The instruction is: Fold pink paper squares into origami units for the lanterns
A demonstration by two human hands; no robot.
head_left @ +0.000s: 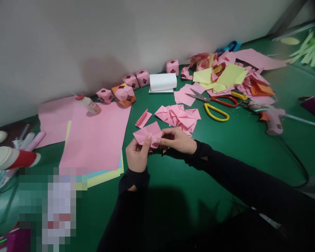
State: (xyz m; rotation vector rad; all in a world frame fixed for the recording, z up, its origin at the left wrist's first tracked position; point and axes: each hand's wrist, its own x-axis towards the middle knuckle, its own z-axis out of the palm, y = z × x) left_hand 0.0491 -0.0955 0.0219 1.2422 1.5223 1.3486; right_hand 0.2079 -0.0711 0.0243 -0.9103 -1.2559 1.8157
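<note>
A small creased piece of pink paper is held above the green table between both hands. My left hand pinches its lower left side, thumb on top. At its right edge, the fingers of my right hand are closed on the same paper. Just beyond lie a folded pink paper strip and a pile of folded pink pieces. The fingers underneath the paper are partly hidden.
Large pink sheets lie on the left with a small bottle on them. Scissors, a glue gun and paper scraps are at right. Folded pink cubes and a white paper roll line the wall. A cup lies far left.
</note>
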